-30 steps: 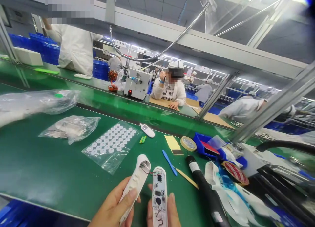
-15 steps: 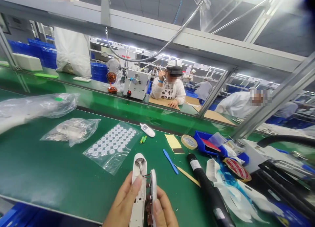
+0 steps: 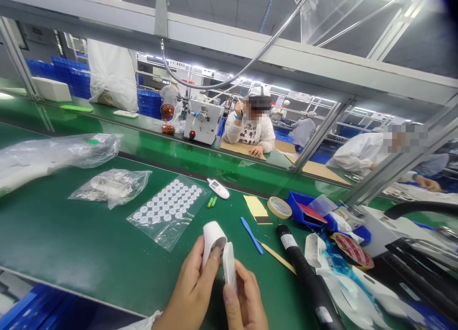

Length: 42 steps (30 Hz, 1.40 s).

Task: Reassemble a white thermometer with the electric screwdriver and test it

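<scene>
My left hand (image 3: pixel 195 282) is closed around one half of a white plastic housing (image 3: pixel 212 238), its thumb pressed at the hollow rounded end. The other housing half (image 3: pixel 229 263), narrower and seen nearly edge-on, is held in my right hand (image 3: pixel 246 292) between thumb and fingers. Both halves stand side by side, close together, above the green table. Their lower parts and inside are mostly hidden by my hands. Beyond them lie a white handheld device with a small display (image 3: pixel 218 188) and two green batteries (image 3: pixel 212 202).
Left of my hands lie a bag of white round stickers (image 3: pixel 170 202) and a bag of small parts (image 3: pixel 110 187). To the right are a blue pry tool (image 3: pixel 251 234), a tape roll (image 3: pixel 279 207), a black electric screwdriver (image 3: pixel 304 277) and a blue bin (image 3: pixel 304 210). A co-worker (image 3: pixel 250 129) sits opposite.
The housing halves have been turned, so the first half's outer shell now faces me more. The wires and circuit parts between them no longer show. The view has shifted slightly.
</scene>
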### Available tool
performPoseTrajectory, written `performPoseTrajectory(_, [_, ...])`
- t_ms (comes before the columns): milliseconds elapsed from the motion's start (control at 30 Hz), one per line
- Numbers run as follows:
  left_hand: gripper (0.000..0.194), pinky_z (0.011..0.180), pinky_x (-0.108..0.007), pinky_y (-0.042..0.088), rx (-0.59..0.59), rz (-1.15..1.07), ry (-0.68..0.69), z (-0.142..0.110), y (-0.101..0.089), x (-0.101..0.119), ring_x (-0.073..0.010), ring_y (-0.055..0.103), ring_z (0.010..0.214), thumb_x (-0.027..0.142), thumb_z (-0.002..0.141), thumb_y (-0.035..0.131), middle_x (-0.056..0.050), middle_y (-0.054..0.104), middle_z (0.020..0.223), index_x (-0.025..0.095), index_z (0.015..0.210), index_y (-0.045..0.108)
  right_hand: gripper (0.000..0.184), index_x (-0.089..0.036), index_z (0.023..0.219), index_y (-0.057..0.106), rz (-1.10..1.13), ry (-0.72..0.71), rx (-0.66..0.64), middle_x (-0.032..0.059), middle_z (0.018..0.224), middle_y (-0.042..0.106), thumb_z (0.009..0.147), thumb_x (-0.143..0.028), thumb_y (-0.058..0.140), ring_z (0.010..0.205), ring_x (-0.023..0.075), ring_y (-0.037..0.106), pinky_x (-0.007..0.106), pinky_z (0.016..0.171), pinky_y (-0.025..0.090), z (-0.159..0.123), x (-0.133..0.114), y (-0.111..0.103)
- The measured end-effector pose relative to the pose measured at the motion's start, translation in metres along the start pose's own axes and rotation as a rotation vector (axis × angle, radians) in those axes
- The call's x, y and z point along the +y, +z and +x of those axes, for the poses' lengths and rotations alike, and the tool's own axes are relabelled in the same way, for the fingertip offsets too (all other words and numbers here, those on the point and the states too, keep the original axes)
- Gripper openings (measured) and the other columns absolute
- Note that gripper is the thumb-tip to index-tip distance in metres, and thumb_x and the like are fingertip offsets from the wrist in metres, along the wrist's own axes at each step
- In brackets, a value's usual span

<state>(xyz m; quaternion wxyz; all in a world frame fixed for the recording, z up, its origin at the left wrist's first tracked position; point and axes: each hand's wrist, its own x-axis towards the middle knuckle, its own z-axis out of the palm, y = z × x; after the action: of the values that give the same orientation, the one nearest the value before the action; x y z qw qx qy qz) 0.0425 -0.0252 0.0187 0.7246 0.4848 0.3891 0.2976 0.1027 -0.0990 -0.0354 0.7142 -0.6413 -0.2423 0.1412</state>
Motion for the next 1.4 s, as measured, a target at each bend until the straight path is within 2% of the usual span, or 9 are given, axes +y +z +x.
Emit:
performPoseTrajectory(133, [0.061,0.107,-0.033,0.024,0.011,-0.128,-0.063,-0.003,-0.001,-0.007,-0.0236,0.028,0.129,0.056,0.071,0.058,-0.003,0.041,0.135,0.025,0.122,0.049,0.051,-0.017,0.109,0.058,0.119,0.193,-0.093,0.0082,0.108,0.055,0.073,-0.053,0.061,0.096,0.0175,0.055,0.02,0.079,0.048,0.005,-0.013,-0.002])
performPoseTrajectory(267, [0.056,0.104,-0.033,0.032,-0.105,-0.295,-0.114,0.002,-0.004,-0.01,-0.022,0.037,0.124,0.049,0.075,0.06,-0.002,0.045,0.133,0.026,0.124,0.045,0.049,-0.016,0.105,0.062,0.153,0.279,-0.191,0.0081,0.105,0.059,0.069,-0.05,0.065,0.095,0.0182,0.056,0.02,0.078,0.05,0.01,-0.027,-0.004])
performPoseTrajectory(400, [0.054,0.094,-0.025,0.043,-0.131,-0.423,-0.169,0.003,-0.005,-0.007,-0.0189,0.047,0.117,0.041,0.077,0.061,-0.003,0.05,0.127,0.026,0.126,0.041,0.042,-0.017,0.103,0.064,0.096,0.212,-0.295,0.0083,0.104,0.057,0.073,-0.046,0.063,0.096,0.0179,0.055,0.017,0.071,0.05,0.015,-0.032,-0.007])
performPoseTrajectory(567, [0.061,0.092,-0.026,0.046,-0.137,-0.491,-0.216,0.0,-0.003,-0.002,-0.0176,0.053,0.109,0.038,0.077,0.063,-0.002,0.057,0.118,0.028,0.13,0.035,0.039,-0.018,0.112,0.06,0.008,0.131,-0.425,0.009,0.104,0.053,0.08,-0.041,0.056,0.096,0.0174,0.054,0.02,0.076,0.051,0.021,-0.031,-0.011])
performPoseTrajectory(867, [0.059,0.09,-0.026,0.044,-0.199,-0.426,-0.158,0.0,0.001,-0.002,-0.0188,0.05,0.11,0.038,0.079,0.06,-0.004,0.054,0.119,0.028,0.131,0.033,0.042,-0.016,0.106,0.062,0.092,0.146,-0.25,0.0066,0.092,0.055,0.073,-0.043,0.062,0.083,0.0135,0.055,0.017,0.07,0.05,0.015,-0.04,0.002])
performPoseTrajectory(1100, [0.059,0.097,-0.031,0.037,-0.176,-0.2,-0.087,0.0,0.0,-0.008,-0.0227,0.042,0.118,0.047,0.078,0.056,-0.007,0.049,0.126,0.024,0.129,0.036,0.042,-0.016,0.104,0.063,0.113,0.144,-0.247,0.0065,0.094,0.057,0.075,-0.046,0.06,0.085,0.0139,0.056,0.017,0.071,0.05,0.015,-0.039,0.005])
performPoseTrajectory(1200, [0.064,0.099,-0.028,0.033,-0.16,-0.012,-0.039,-0.001,-0.003,-0.012,-0.0235,0.037,0.121,0.055,0.076,0.054,-0.008,0.047,0.127,0.02,0.128,0.04,0.037,-0.021,0.104,0.064,-0.039,0.031,-0.222,0.0049,0.091,0.058,0.076,-0.045,0.059,0.082,0.0136,0.054,0.019,0.073,0.046,0.016,-0.039,0.002])
performPoseTrajectory(1300, [0.082,0.087,-0.026,0.041,-0.293,0.082,0.075,-0.001,-0.007,-0.012,-0.0249,0.048,0.105,0.054,0.064,0.067,-0.009,0.054,0.115,0.017,0.13,0.036,0.03,-0.027,0.099,0.067,-0.224,-0.084,-0.207,0.0026,0.084,0.059,0.076,-0.045,0.06,0.081,0.0141,0.051,0.021,0.073,0.042,0.02,-0.04,-0.004])
performPoseTrajectory(1400, [0.085,0.064,-0.022,0.042,-0.393,0.131,0.066,-0.002,-0.007,-0.005,-0.0168,0.05,0.074,0.043,0.059,0.074,-0.003,0.056,0.084,0.017,0.129,0.032,0.03,-0.026,0.093,0.068,-0.23,-0.082,-0.213,0.0029,0.085,0.059,0.076,-0.048,0.059,0.084,0.0151,0.051,0.022,0.075,0.04,0.028,-0.042,-0.01])
